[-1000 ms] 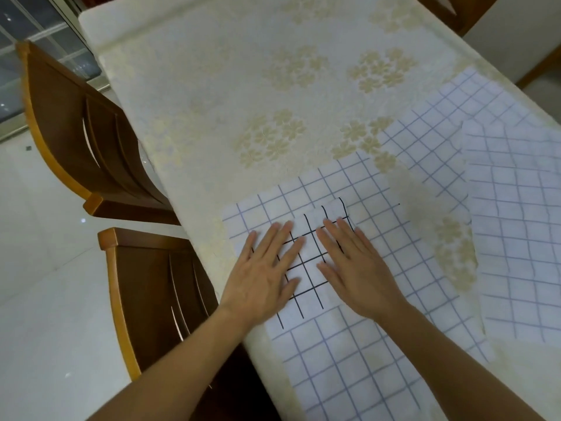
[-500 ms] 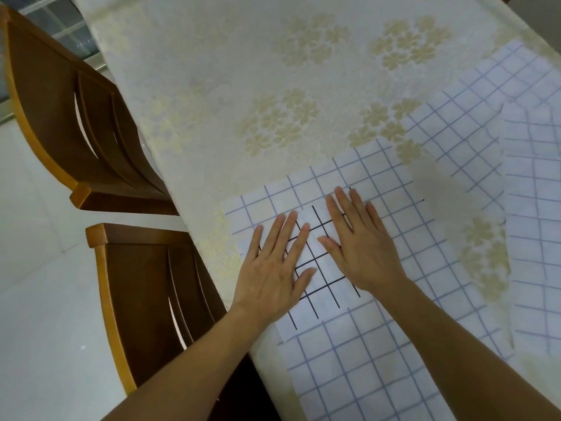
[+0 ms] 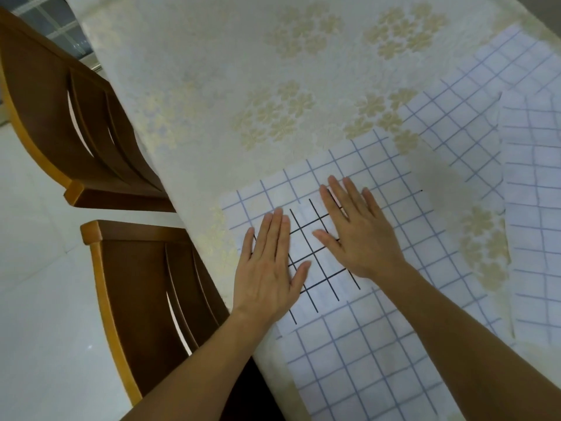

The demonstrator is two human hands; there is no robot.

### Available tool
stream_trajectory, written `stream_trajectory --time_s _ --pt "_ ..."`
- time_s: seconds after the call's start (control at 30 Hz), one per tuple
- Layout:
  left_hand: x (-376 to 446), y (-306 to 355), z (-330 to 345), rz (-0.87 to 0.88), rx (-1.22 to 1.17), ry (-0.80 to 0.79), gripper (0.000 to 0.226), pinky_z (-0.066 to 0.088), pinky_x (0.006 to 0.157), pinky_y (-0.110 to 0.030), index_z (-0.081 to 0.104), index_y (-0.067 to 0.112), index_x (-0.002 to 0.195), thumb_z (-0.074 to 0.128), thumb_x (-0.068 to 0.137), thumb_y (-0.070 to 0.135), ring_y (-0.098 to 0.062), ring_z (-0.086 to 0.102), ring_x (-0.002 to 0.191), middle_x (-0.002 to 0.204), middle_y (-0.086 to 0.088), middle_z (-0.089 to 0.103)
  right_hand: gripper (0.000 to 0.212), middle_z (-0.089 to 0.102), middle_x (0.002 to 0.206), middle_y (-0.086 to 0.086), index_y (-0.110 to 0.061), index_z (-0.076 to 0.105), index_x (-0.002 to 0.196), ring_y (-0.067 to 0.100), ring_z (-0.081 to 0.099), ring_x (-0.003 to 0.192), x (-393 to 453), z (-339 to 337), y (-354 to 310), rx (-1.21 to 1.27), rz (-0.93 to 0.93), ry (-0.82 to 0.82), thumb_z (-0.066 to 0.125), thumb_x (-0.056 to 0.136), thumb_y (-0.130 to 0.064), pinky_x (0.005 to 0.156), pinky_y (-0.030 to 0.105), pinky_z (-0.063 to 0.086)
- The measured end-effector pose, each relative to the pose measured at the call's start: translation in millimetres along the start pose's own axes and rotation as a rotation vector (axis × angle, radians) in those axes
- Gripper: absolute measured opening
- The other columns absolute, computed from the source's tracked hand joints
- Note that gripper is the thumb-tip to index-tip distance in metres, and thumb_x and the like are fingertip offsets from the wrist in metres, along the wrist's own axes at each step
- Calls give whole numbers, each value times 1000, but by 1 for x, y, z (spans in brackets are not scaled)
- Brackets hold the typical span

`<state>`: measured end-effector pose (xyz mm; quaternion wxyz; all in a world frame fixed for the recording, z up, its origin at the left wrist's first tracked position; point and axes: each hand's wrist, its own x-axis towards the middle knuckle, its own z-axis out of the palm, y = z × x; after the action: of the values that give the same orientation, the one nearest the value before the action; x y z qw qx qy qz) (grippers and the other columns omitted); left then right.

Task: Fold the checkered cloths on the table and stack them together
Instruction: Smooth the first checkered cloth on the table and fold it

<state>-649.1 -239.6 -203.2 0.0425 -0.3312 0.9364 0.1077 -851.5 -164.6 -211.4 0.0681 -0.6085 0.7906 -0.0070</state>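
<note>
A small folded white cloth with black grid lines [image 3: 315, 253] lies on a larger flat white cloth with blue checks [image 3: 373, 344] near the table's left edge. My left hand [image 3: 268, 268] rests flat on the folded cloth's left side, fingers together and extended. My right hand [image 3: 356, 229] lies flat on its right side, fingers spread. Neither hand grips anything. A second blue-checked cloth [image 3: 461, 123] is spread to the right, and a third [image 3: 537, 208] overlaps it at the far right.
The table wears a cream tablecloth with gold flowers [image 3: 243, 86]. Two brown wooden chairs stand along the left side, one far [image 3: 76, 123] and one near [image 3: 142, 299]. Pale tiled floor lies to the left.
The view has shifted. Both hands have slid slightly forward and apart over the folded black-grid cloth, staying flat on it.
</note>
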Motion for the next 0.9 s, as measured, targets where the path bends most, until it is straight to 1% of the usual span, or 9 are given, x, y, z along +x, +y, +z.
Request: stream_trajectory --time_s 0.1,0.23,0.37,0.5,0.6,0.67,0.73,0.9 --pt "-10 -2 -5 -19 25 -12 82 13 123 -50 2 5 157 26 102 60 -24 -5 154 166 -12 -6 77 5 166 12 -9 12 159 29 0 154 -13 -5 -13 11 67 34 22 103 -61 123 52 14" --pt "-13 3 -2 84 31 4 81 18 121 -53 9 4 157 27 101 60 -25 1 154 166 -13 1 77 3 167 11 -9 11 159 27 0 154 -38 3 -46 42 52 24 22 102 -61 123 51 17" --pt "-13 1 4 47 17 -23 82 14 123 -51 4 8 158 28 100 60 -22 -4 154 167 -10 -4 80 0 167 8 -12 7 159 24 -3 154 -48 11 -27 38 114 6 21 101 -65 124 49 14" --pt "-18 2 0 -3 16 -42 82 10 123 -51 -6 11 158 20 100 64 -24 -11 153 166 -10 -12 80 6 167 10 -10 12 159 27 2 154 -48 9 -2 11 156 28 23 102 -65 123 50 16" --pt "-18 -6 -3 28 29 -34 84 11 123 -52 -3 10 158 24 99 64 -25 -9 153 166 -11 -9 79 9 166 12 -7 15 158 29 6 154 -51 4 -5 16 182 80 28 102 -62 123 51 16" --pt "-16 -11 -3 45 32 -28 84 12 123 -53 -1 10 158 27 99 63 -25 -8 153 166 -11 -8 80 5 167 11 -7 12 158 27 2 154 -55 4 -15 25 142 81 25 102 -63 124 49 13" --pt "-16 -13 -2 43 22 -36 84 11 123 -53 -2 12 158 27 99 63 -25 -9 153 166 -11 -10 81 2 167 10 -7 10 158 26 0 154 -59 8 -20 25 127 55 22 102 -65 124 48 13" --pt "-17 -9 -6 23 47 -73 82 8 124 -51 -9 15 158 15 98 66 -22 -17 152 165 -8 -17 82 3 167 8 -10 8 159 23 0 154 -65 6 3 17 199 9 21 101 -66 123 47 16"
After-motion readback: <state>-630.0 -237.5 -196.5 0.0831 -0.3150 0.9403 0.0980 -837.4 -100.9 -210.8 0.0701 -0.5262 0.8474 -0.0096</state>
